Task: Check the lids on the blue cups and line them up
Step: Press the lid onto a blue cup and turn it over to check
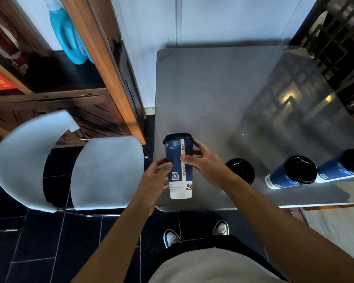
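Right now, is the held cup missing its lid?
No, the held cup has a black lid on top, with both hands gripping it.

- My left hand [153, 176] and right hand [204, 162] are bare, with no gloves, rings or watch showing.
- Both my forearms are uncovered all the way down to the frame's lower edge; no sleeve shows.
- I wear a light beige top [208, 266].
- Below it I have dark trousers [194, 245].
- My sneakers [171, 237] are dark blue with white toe caps and white soles.
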Demonstrator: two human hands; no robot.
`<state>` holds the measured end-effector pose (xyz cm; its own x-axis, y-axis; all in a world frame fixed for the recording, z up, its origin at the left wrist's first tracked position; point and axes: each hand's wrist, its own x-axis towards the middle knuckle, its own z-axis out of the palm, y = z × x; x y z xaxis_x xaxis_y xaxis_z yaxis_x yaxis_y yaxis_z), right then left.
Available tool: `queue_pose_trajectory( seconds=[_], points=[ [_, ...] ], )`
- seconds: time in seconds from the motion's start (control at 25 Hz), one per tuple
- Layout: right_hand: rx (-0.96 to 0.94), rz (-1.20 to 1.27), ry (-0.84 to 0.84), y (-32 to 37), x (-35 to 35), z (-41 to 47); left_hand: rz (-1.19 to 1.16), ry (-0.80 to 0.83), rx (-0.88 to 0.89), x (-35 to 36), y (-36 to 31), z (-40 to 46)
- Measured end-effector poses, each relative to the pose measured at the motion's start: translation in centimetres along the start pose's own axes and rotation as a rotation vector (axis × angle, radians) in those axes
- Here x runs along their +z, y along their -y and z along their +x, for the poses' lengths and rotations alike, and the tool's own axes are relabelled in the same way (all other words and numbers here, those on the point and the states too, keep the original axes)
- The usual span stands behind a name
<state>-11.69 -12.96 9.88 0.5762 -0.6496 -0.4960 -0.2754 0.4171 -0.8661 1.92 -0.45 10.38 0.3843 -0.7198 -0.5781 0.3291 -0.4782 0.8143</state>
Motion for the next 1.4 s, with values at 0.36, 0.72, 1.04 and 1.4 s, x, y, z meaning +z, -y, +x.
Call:
queue_pose_trajectory(
  seconds=[0.36, 0.72, 1.04, 1.4],
  points=[
    [-0.032, -0.217, -0.019, 3.5, 0.9, 3.2, 0.359, 0.119, 0.249, -2.0, -2.9, 5.5],
    [-0.169, -0.551, -0.034, 7.2, -3.0, 15.8, 0.544, -0.024, 0.429, 0.4, -7.9, 17.8],
    [-0.177, -0.603, 0.004, 7.6, -5.8, 27.7, 0.572, -0.119, 0.439, 1.2, -10.8, 28.3],
    [-0.148, -0.637, -0.025, 6.3, -5.3, 30.6, 0.619, -0.120, 0.336, 0.6, -9.6, 31.5]
  ],
)
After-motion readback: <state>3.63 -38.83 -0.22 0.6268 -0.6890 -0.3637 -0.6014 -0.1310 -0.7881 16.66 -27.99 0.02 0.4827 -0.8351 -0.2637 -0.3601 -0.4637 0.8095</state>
